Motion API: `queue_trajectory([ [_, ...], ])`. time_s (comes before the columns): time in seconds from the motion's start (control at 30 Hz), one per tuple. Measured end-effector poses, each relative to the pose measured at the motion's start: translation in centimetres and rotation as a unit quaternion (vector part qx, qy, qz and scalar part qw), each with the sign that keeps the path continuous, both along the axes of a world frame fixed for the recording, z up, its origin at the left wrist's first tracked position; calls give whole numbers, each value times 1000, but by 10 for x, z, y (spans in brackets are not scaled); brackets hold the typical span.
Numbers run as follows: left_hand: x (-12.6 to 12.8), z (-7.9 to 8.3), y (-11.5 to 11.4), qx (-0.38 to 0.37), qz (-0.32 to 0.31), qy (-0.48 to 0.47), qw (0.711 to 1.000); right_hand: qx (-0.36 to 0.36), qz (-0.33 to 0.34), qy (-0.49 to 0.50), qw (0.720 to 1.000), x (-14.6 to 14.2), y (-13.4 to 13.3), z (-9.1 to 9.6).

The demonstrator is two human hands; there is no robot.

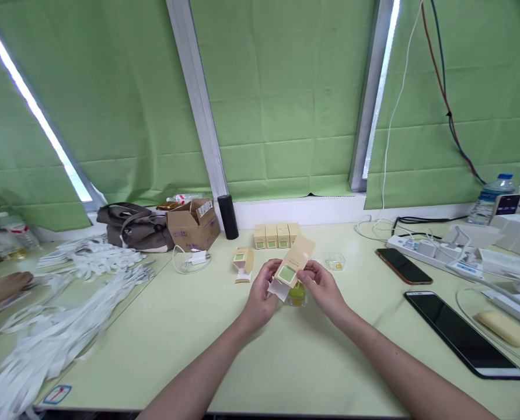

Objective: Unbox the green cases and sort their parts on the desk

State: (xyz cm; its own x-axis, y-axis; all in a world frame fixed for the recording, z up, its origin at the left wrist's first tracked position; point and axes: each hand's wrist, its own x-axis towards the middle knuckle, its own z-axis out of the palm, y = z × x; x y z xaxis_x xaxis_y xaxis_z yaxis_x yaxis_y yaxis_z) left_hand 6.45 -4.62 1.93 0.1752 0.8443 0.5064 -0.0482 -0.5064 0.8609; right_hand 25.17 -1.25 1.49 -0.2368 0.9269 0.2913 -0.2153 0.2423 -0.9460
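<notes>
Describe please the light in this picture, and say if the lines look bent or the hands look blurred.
Head view: the light is soft and even, with overexposed strips beside the green blinds; shadows on the table are faint. In the same view the wide lens makes the window frames lean outward. The left hand, right hand and small carton look sharp.

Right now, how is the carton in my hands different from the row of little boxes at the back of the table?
The carton is held above the table between the left hand and right hand, tilted, while the row of boxes stands upright on it. The carton's end flaps are open; the row of boxes looks closed. Both are tan with a green square panel.
</notes>
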Motion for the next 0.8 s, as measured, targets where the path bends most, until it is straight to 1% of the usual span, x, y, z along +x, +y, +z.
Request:
queue_trajectory([
  [0.1,-3,1,-2,5,-8,22,1000,-21,1,15,1000,1,2,3],
  [0.17,-4,3,-3,14,-1,41,999,-35,-3,14,999,2,3,5],
  [0.23,-5,4,-3,23,28,66,997,-41,-8,13,999,2,2,6],
  [0.33,-4,4,-2,42,92,104,989,-39,-6,15,999,1,2,5],
  [0.4,-3,3,0,55,116,116,985,-40,-3,17,999,1,2,5],
  [0.6,-2,-1,1,71,84,134,985,-50,-13,23,998,4,0,13],
  [0.7,0,1,-2,70,95,150,982,-38,-4,23,999,5,-2,16],
  [0.8,2,4,-4,88,107,160,977,-30,7,12,999,4,-3,17],
])
